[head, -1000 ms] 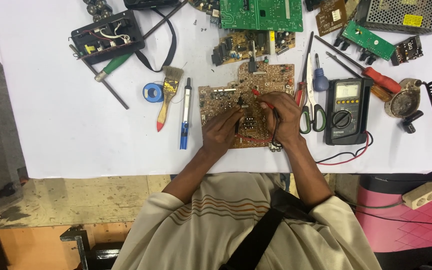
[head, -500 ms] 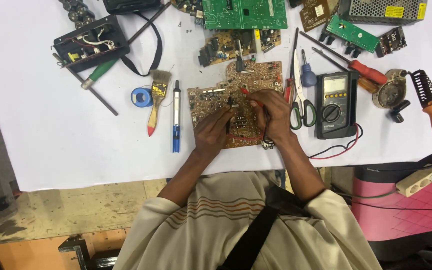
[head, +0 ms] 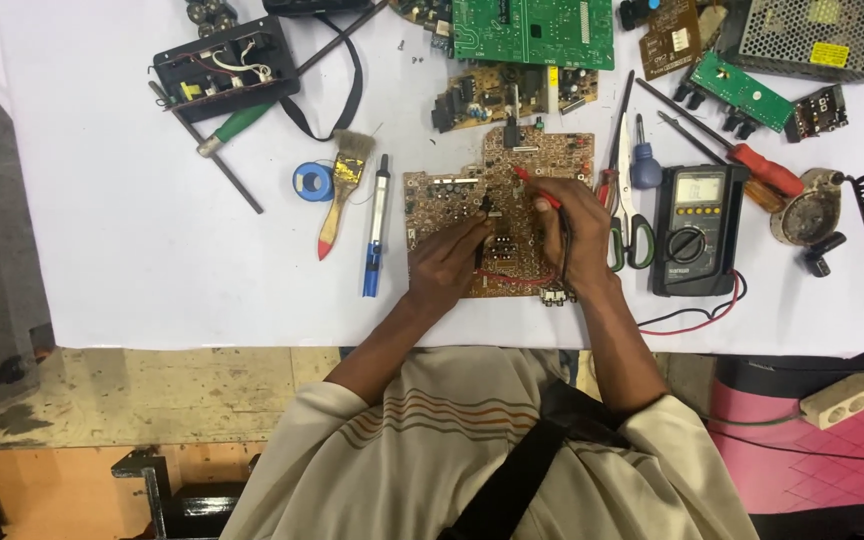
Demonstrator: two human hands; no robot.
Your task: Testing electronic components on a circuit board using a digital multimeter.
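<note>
**Probes on the brown board**

Little has shifted since the earlier frames: both hands stay on the brown perforated circuit board (head: 497,215), mid-worktop (head: 132,260).

Head view: the left hand (head: 449,262) pinches a black probe (head: 482,235) (tip pointing up-board); the right hand (head: 570,232), nearer the black multimeter (head: 694,230), grips a red probe (head: 535,187) angled up-left, tips just apart.

The desk (head: 102,260) is covered with a white sheet and lit evenly. Below its edge is a worn concrete floor (head: 142,380), with an orange strip nearer. At the right lies a pink quilted mat (head: 812,450).
</note>
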